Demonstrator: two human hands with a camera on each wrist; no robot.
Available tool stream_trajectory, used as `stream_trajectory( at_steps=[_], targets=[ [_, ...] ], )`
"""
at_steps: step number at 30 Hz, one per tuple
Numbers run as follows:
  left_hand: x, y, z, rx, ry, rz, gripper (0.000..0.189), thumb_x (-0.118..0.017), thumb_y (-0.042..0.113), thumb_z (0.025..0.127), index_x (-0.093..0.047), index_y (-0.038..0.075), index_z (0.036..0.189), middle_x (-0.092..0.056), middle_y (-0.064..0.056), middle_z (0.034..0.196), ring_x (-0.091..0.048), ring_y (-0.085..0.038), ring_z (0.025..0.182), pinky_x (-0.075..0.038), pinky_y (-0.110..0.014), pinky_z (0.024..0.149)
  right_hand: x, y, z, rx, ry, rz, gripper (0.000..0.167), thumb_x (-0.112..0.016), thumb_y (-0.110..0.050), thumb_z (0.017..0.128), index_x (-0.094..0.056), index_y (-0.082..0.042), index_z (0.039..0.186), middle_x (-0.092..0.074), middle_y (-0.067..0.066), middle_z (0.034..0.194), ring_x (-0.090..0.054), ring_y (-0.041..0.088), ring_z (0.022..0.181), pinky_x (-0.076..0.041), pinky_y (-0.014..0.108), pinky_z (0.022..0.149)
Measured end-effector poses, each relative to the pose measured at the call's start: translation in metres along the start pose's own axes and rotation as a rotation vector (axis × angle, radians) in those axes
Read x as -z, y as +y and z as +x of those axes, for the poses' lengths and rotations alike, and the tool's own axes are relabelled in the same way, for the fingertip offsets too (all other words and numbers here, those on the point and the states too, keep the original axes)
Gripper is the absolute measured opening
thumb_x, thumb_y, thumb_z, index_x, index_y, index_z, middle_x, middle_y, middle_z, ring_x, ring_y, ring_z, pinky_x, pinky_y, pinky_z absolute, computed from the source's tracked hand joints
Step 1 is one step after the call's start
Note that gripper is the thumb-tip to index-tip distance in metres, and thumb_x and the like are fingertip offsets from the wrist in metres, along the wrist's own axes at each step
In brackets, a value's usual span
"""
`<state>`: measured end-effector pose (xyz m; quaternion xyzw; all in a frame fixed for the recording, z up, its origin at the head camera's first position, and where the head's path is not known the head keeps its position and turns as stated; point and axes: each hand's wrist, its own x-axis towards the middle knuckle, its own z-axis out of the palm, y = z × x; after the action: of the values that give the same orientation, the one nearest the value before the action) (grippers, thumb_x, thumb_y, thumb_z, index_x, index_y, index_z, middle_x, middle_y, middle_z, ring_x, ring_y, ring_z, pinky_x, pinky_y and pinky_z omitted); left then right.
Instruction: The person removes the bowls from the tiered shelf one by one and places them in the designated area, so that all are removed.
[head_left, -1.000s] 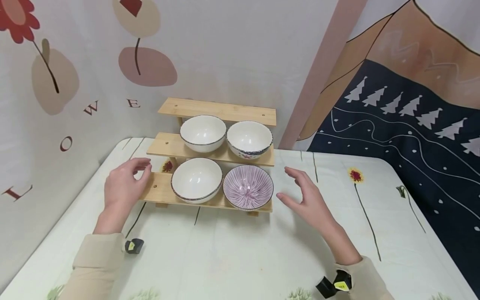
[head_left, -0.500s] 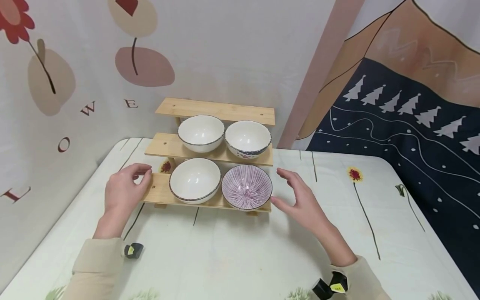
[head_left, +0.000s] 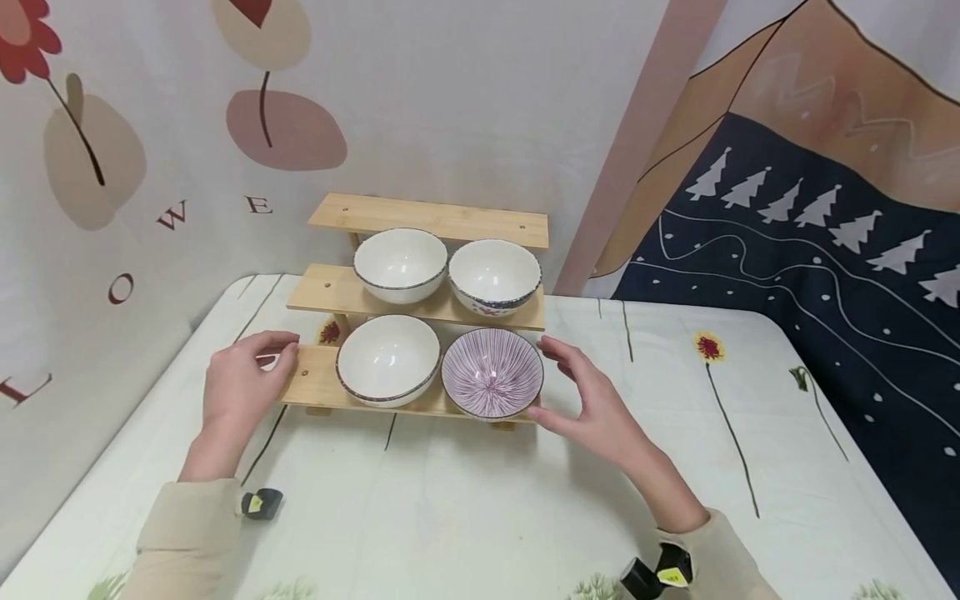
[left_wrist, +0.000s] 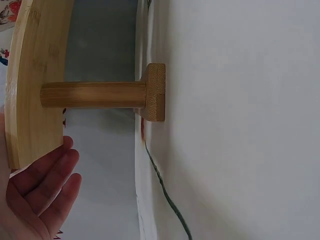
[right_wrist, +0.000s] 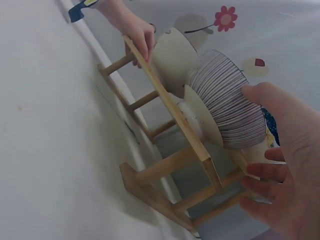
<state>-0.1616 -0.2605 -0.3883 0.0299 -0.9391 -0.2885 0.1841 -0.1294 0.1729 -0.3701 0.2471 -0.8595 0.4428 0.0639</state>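
A three-tier wooden stand (head_left: 427, 221) stands at the back of the table. On its lowest shelf (head_left: 318, 377) sit a white bowl (head_left: 388, 362) and, to the right, a bowl with purple stripes (head_left: 492, 373). My left hand (head_left: 243, 383) grips that shelf's left end, and the left wrist view shows its fingers (left_wrist: 65, 165) behind the board. At the striped bowl's right side is my right hand (head_left: 588, 404), thumb and fingers spread apart. The right wrist view has its thumb (right_wrist: 260, 92) overlapping the striped bowl (right_wrist: 225, 95), with the other fingers lower down.
The middle shelf (head_left: 322, 289) bears a white bowl (head_left: 401, 262) and a dark-rimmed bowl (head_left: 495, 275) with a patterned outside. Behind the stand hangs a pale printed cloth (head_left: 465, 108). A dark cloth with trees (head_left: 787, 242) hangs at the right. A flowered cloth covers the table (head_left: 450, 508).
My right hand has moved left, from beside the stand up to the striped bowl's edge. The left hand stays at the shelf's end. The bowls keep their places on the stand.
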Motion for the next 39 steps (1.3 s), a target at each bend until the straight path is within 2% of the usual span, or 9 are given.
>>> stream_trajectory(
  at_steps=[4, 7, 9, 11, 14, 21, 29, 33, 39],
  targets=[
    [0.000, -0.003, 0.000, 0.021, -0.022, -0.039, 0.030, -0.057, 0.027, 0.099, -0.072, 0.008, 0.116, -0.074, -0.021, 0.111, -0.072, -0.043, 0.096, -0.052, -0.053, 0.086, -0.004, -0.003, 0.002, -0.011, -0.022, 0.037, 0.089, -0.084, -0.018, 0.080, -0.034, -0.007, 0.152, -0.047, 0.012, 0.152, -0.047, 0.028, 0.139, -0.039, 0.046, 0.114],
    [0.000, -0.006, 0.000, 0.039, -0.025, -0.058, 0.029, -0.059, 0.028, 0.099, -0.072, 0.008, 0.116, -0.074, -0.021, 0.109, -0.074, -0.037, 0.093, -0.056, -0.035, 0.081, -0.007, -0.006, 0.003, -0.017, -0.038, 0.072, 0.095, -0.086, -0.018, 0.078, -0.030, -0.006, 0.154, -0.043, 0.013, 0.155, -0.047, 0.029, 0.139, -0.039, 0.045, 0.115],
    [0.000, -0.007, 0.000, 0.052, -0.016, -0.077, 0.029, -0.061, 0.029, 0.098, -0.073, 0.009, 0.115, -0.075, -0.019, 0.108, -0.075, -0.016, 0.087, -0.053, -0.018, 0.075, -0.010, -0.007, 0.004, -0.019, -0.047, 0.092, 0.097, -0.086, -0.018, 0.078, -0.028, -0.006, 0.155, -0.041, 0.013, 0.156, -0.047, 0.030, 0.140, -0.038, 0.046, 0.115],
    [0.000, -0.009, -0.001, 0.063, -0.005, -0.099, 0.029, -0.062, 0.030, 0.098, -0.073, 0.008, 0.114, -0.075, -0.019, 0.107, -0.066, 0.007, 0.081, -0.046, -0.004, 0.070, -0.013, -0.008, 0.005, -0.024, -0.053, 0.111, 0.100, -0.087, -0.018, 0.077, -0.026, -0.007, 0.156, -0.041, 0.012, 0.157, -0.045, 0.030, 0.141, -0.038, 0.048, 0.115],
    [0.000, -0.010, -0.001, 0.080, 0.002, -0.138, 0.030, -0.064, 0.030, 0.097, -0.073, 0.007, 0.113, -0.075, -0.019, 0.107, -0.046, 0.028, 0.076, -0.041, 0.002, 0.068, -0.017, -0.010, 0.007, -0.031, -0.050, 0.123, 0.103, -0.088, -0.019, 0.076, -0.024, -0.009, 0.157, -0.040, 0.010, 0.157, -0.043, 0.029, 0.143, -0.039, 0.049, 0.114],
    [-0.001, -0.010, -0.001, 0.103, -0.004, -0.164, 0.033, -0.064, 0.032, 0.097, -0.073, 0.006, 0.114, -0.075, -0.021, 0.108, -0.045, 0.029, 0.074, -0.041, 0.001, 0.067, -0.027, -0.017, 0.011, -0.096, -0.014, 0.175, 0.112, -0.090, -0.017, 0.072, -0.019, -0.009, 0.158, -0.032, 0.009, 0.161, -0.039, 0.030, 0.145, -0.038, 0.054, 0.114],
    [-0.002, -0.009, -0.002, 0.116, -0.014, -0.165, 0.035, -0.063, 0.033, 0.098, -0.073, 0.005, 0.115, -0.074, -0.021, 0.110, -0.044, 0.028, 0.075, -0.041, 0.001, 0.067, -0.035, -0.025, 0.014, -0.173, 0.010, 0.166, 0.124, -0.094, -0.020, 0.067, -0.013, -0.010, 0.160, -0.021, 0.009, 0.167, -0.024, 0.032, 0.153, -0.022, 0.058, 0.121],
    [-0.002, -0.010, -0.002, 0.118, -0.008, -0.165, 0.034, -0.063, 0.033, 0.098, -0.073, 0.005, 0.114, -0.074, -0.021, 0.109, -0.045, 0.028, 0.075, -0.041, 0.001, 0.067, -0.036, -0.027, 0.014, -0.194, 0.022, 0.170, 0.125, -0.094, -0.019, 0.066, -0.012, -0.011, 0.160, -0.021, 0.011, 0.166, -0.025, 0.034, 0.152, -0.023, 0.060, 0.120],
    [-0.003, -0.010, -0.003, 0.121, -0.014, -0.168, 0.034, -0.063, 0.034, 0.098, -0.072, 0.005, 0.115, -0.074, -0.021, 0.110, -0.046, 0.027, 0.074, -0.042, -0.001, 0.066, -0.038, -0.025, 0.013, -0.172, 0.053, 0.161, 0.122, -0.094, -0.019, 0.066, -0.017, -0.009, 0.159, -0.028, 0.016, 0.163, -0.033, 0.036, 0.148, -0.030, 0.060, 0.117]
  ],
)
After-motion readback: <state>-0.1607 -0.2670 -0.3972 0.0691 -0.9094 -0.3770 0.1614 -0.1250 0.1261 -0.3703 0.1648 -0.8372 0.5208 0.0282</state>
